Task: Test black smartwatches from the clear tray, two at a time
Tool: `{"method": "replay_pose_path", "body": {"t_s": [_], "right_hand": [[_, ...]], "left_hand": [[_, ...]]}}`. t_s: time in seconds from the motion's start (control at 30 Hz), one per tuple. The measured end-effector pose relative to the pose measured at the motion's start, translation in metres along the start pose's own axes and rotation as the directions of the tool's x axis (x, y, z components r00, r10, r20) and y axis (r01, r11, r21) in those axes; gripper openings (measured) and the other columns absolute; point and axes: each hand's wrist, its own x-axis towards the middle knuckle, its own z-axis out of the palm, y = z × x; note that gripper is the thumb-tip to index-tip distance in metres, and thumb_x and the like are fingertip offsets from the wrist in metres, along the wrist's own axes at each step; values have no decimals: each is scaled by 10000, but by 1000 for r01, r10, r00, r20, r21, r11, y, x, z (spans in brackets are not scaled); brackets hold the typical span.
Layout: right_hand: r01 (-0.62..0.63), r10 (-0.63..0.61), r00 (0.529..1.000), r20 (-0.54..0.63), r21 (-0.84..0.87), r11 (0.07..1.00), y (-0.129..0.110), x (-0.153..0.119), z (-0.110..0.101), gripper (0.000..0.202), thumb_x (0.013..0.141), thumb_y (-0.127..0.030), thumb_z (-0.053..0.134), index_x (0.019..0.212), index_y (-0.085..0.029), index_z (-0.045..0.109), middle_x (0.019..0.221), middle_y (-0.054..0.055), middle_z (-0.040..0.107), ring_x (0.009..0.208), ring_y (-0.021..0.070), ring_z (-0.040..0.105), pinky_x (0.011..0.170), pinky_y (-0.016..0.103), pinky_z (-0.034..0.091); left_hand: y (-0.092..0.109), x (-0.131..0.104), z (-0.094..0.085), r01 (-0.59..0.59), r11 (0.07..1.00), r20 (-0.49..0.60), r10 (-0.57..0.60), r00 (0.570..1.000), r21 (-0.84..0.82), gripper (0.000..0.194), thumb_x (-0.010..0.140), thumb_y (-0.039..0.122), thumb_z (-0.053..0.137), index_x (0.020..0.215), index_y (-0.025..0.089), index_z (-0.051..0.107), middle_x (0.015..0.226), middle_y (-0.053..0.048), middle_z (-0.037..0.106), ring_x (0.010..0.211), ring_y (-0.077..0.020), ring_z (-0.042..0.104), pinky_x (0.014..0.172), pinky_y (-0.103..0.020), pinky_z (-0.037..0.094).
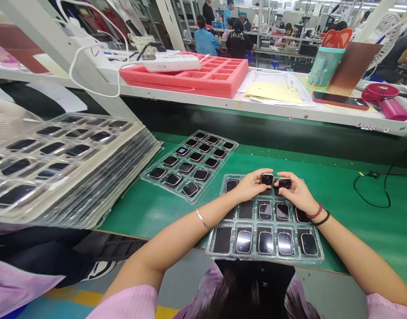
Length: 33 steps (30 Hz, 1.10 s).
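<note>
My left hand [253,184] is closed on a smartwatch [267,179] with a dark screen, pinched between thumb and fingers. Beside it, my right hand [296,191] grips a second smartwatch [284,183] the same way. Both watches are held over the far row of a clear plastic tray [208,253] in front of me. Watch faces such as this one [265,243] lie in several of its pockets, while other pockets show only a dark bottom. My hands and wrists hide part of the far row.
Further left lies another clear tray [194,198] of watches on the green table [356,221]. A tall stack of filled trays [130,164] stands at far left. A black cable [372,204] lies right. The shelf carries a red foam tray [230,79], papers, a cup and a phone.
</note>
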Motion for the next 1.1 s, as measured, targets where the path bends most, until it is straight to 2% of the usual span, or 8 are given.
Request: {"method": "replay_pose_path", "body": {"t_s": [0.17, 0.23, 0.37, 0.53, 0.77, 0.87, 1.1], "right_hand": [[-2, 2, 1000, -12, -30, 1000, -2, 0, 0, 397, 801, -263, 606, 1174, -188, 494, 909, 53, 616, 674, 155, 588, 677, 324, 527], [-4, 4, 1000, -11, -39, 999, -3, 0, 0, 381, 801, -262, 595, 1162, -185, 502, 891, 50, 616, 631, 147, 579, 644, 317, 525], [-7, 7, 1000, 4, -18, 1000, -3, 0, 0, 401, 778, -233, 584, 1166, -194, 490, 943, 56, 613, 707, 161, 601, 705, 333, 538], [-16, 16, 1000, 16, -7, 1000, -4, -1, 1, 411, 771, -224, 582, 1170, -202, 489, 990, 61, 602, 756, 169, 618, 746, 346, 548], [-6, 6, 1000, 12, -8, 1000, -4, -1, 2, 387, 797, -260, 616, 1163, -207, 503, 1002, 68, 604, 853, 202, 611, 784, 368, 544], [-6, 6, 1000, 12, -16, 1000, -4, -1, 2, 383, 805, -286, 623, 1161, -212, 503, 1009, 72, 607, 872, 212, 610, 785, 373, 543], [-11, 12, 1000, 23, -56, 998, -1, -1, 0, 328, 844, -291, 569, 1151, -190, 508, 916, 60, 615, 690, 168, 606, 710, 360, 539]], "left_hand": [[-1, 0, 0, 26, 996, -10, -25, 1000, 81, 516, 747, 142, 531, 1261, 142, 494, 1061, -118, 631, 811, -189, 653, 675, -273, 502], [0, 0, 0, 20, 998, -7, -19, 1000, 63, 541, 718, 101, 520, 1257, 142, 495, 1051, -111, 639, 827, -184, 650, 683, -262, 500], [0, 0, 1, 20, 1000, -6, -20, 1000, -5, 606, 640, 19, 479, 1236, 127, 494, 1045, -101, 646, 849, -167, 649, 788, -285, 500], [0, 0, 2, 36, 999, -6, -36, 999, -5, 578, 652, 29, 488, 1224, 113, 488, 1000, -92, 657, 815, -164, 658, 821, -309, 501], [0, -1, 1, 33, 999, -10, -33, 999, 11, 434, 757, 137, 547, 1190, 121, 521, 957, -77, 659, 754, -142, 652, 720, -260, 505], [-1, 0, 1, 23, 1000, -19, -23, 1000, 3, 427, 751, 127, 561, 1177, 122, 531, 949, -71, 659, 749, -134, 648, 732, -260, 506], [0, -1, 2, 41, 999, -9, -40, 999, 14, 444, 762, 112, 526, 1206, 125, 521, 915, -69, 658, 735, -136, 648, 676, -242, 494]]}}
